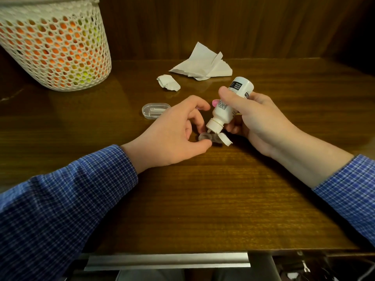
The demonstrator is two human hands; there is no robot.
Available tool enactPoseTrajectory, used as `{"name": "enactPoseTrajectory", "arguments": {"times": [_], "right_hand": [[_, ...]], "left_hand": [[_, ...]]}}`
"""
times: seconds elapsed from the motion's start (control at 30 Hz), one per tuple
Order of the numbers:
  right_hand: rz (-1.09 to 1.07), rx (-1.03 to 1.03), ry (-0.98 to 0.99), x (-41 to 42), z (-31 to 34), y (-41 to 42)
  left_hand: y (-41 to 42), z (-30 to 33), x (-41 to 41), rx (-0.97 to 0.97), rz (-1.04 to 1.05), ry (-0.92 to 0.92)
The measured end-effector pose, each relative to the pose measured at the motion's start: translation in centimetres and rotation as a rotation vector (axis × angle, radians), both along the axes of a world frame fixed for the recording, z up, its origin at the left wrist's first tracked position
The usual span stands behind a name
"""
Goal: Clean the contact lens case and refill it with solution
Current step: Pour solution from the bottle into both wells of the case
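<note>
A small clear contact lens case [205,137] lies on the wooden table [203,199], its wells uncovered. My left hand [172,136] pinches it at the left well with thumb and fingers. My right hand [249,120] grips a white solution bottle [227,106], tilted nozzle-down over the case. The bottle's flip cap [225,139] hangs open beside the nozzle. Something small and pink [215,102] shows behind the bottle, partly hidden; I cannot tell what it is.
A clear oval plastic box [155,110] lies left of my hands. Behind it sit a crumpled tissue scrap [168,82] and an unfolded tissue [203,64]. A white mesh basket [54,43] stands at the back left. A metal drawer rail [166,260] runs under the table's front edge.
</note>
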State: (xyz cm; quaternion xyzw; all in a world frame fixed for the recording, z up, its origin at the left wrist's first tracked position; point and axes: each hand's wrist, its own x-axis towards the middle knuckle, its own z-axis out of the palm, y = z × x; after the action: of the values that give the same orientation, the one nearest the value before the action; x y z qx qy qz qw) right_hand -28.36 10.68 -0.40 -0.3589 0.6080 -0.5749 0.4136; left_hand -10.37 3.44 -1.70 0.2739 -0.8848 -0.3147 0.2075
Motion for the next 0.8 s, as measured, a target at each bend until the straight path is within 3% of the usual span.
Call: {"name": "enactPoseTrajectory", "arguments": {"times": [0.43, 0.53, 0.7, 0.8], "right_hand": [[-0.002, 0.026, -0.074, -0.2, 0.4, 0.3], [0.028, 0.021, -0.257, -0.7, 1.0, 0.4], [0.071, -0.05, -0.766, -1.6, 2.0, 1.0], [0.104, -0.09, -0.862, -1.4, 2.0, 1.3]], "left_hand": [[-0.1, 0.0, 0.1, 0.015, -0.017, 0.002], [-0.2, -0.1, 0.2, 0.024, -0.033, 0.007], [-0.3, 0.0, 0.5, 0.035, -0.041, 0.019], [-0.4, 0.1, 0.5, 0.015, 0.0, 0.153]]}}
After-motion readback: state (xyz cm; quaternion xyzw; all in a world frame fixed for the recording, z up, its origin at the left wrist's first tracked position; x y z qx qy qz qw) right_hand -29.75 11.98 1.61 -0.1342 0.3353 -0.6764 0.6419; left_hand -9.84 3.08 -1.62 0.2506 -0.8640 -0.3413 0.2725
